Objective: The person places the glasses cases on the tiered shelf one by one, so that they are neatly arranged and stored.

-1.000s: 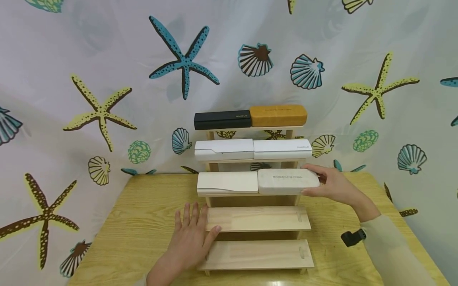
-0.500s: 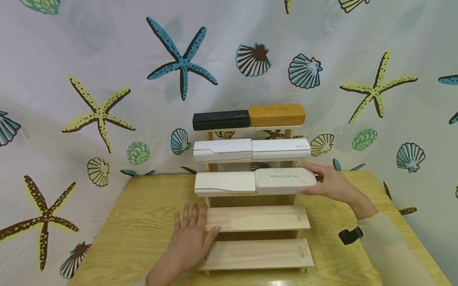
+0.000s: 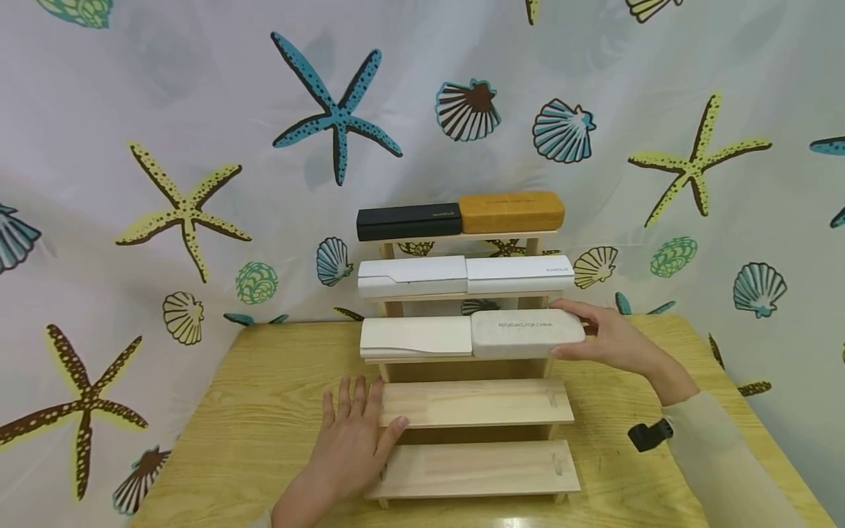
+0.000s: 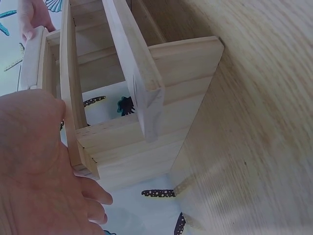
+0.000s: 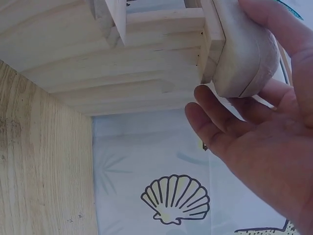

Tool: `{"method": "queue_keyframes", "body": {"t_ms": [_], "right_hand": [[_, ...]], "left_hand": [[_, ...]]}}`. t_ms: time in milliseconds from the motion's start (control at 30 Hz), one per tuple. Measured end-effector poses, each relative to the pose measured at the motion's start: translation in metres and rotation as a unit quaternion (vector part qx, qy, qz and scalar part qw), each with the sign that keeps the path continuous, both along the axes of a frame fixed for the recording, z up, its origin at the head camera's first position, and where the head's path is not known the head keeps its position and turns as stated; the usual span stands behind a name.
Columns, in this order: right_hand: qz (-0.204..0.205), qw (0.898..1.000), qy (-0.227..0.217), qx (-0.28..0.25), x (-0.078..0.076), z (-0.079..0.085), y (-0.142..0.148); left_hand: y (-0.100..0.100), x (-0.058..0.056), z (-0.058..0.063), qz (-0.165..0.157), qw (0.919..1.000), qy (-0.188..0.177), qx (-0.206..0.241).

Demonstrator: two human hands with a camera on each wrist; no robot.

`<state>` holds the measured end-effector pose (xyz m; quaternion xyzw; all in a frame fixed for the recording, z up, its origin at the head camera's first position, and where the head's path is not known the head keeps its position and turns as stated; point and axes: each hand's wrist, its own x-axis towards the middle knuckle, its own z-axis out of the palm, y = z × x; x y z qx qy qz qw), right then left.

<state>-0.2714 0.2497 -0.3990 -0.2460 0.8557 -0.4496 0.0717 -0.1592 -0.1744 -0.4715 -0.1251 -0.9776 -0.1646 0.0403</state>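
A pale grey glasses case point(image 3: 528, 334) printed "REFUELING FOR CHINA" lies on the middle tier of a stepped wooden shelf rack point(image 3: 475, 405). My right hand point(image 3: 610, 339) holds its right end, thumb on the near side and fingers at the back. In the right wrist view, two fingers point(image 5: 210, 110) stretch below the case's rounded end. End to end with it on the left lies a cream flap-front case point(image 3: 417, 337). My left hand point(image 3: 353, 436) rests with straight, spread fingers at the left end of the fourth tier, thumb over the board.
Two white cases point(image 3: 412, 276) share the second tier. On the top tier sit a black case point(image 3: 409, 222) and an orange case point(image 3: 512, 213). The lowest tier point(image 3: 482, 469) is bare wood. The rack stands on a wood-grain table point(image 3: 264, 381) before a patterned curtain point(image 3: 422, 176).
My right hand has eased the grey glasses case slightly left, and the cream case has shifted a little with it. My left hand has stayed in place.
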Motion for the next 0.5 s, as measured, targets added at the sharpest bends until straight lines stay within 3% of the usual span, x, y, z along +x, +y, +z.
{"method": "queue_keyframes", "body": {"t_ms": [167, 333, 400, 500], "right_hand": [[0.017, 0.999, -0.031, 0.000, 0.004, 0.004, 0.016], [0.023, 0.997, -0.026, 0.065, 0.006, 0.016, 0.038], [0.005, 0.995, -0.010, 0.095, 0.005, 0.020, 0.044], [-0.044, 0.990, 0.018, 0.136, -0.001, 0.020, 0.046]], "left_hand": [[-0.006, -0.005, 0.000, -0.028, 0.9995, -0.010, -0.006], [-0.032, -0.019, 0.001, -0.082, 0.9965, 0.001, 0.012], [-0.047, -0.028, 0.004, -0.082, 0.9964, 0.016, 0.012], [-0.072, -0.046, 0.013, -0.054, 0.9981, 0.028, -0.009]]}}
